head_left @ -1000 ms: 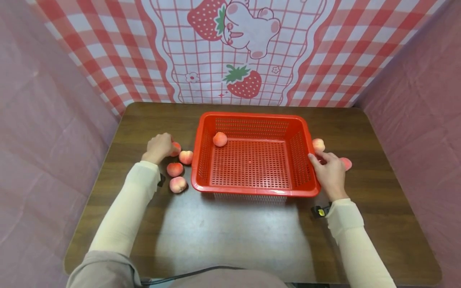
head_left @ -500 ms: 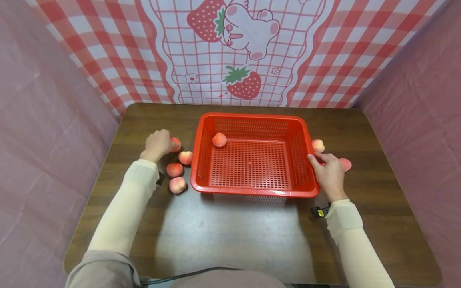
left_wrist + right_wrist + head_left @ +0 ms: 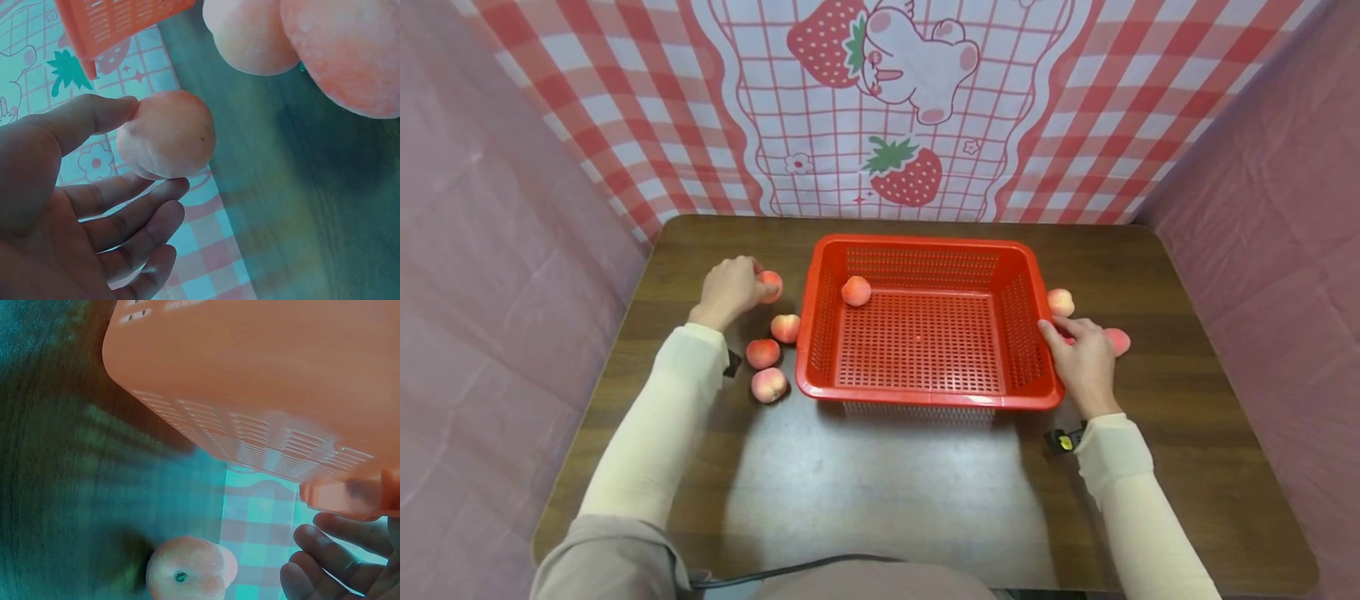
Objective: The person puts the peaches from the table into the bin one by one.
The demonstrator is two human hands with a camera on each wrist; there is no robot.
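Observation:
My left hand [image 3: 727, 290] pinches a peach [image 3: 771, 286] between thumb and fingers, left of the red plastic basket [image 3: 925, 400]. In the left wrist view that peach [image 3: 169, 134] sits at the thumb tip and index finger, while the other fingers are loosely bent. My right hand [image 3: 1084, 362] holds the basket's right rim, thumb over the edge and fingers outside. Seen from the right wrist, the fingers [image 3: 331, 553] lie under the rim; the thumb is hidden. One peach [image 3: 856, 291] rests inside the basket, near its back left corner.
Left of the basket lie a yellowish peach [image 3: 786, 328], a redder peach [image 3: 763, 354] and a pale peach [image 3: 770, 386]. On the right are a pale peach [image 3: 1060, 302] and a pink peach [image 3: 1117, 342], partly behind the hand. A checked cloth [image 3: 700, 125] hangs behind the table.
My left hand has moved the pinched peach away from me and slightly right, apart from the other peaches. The right hand stays on the rim.

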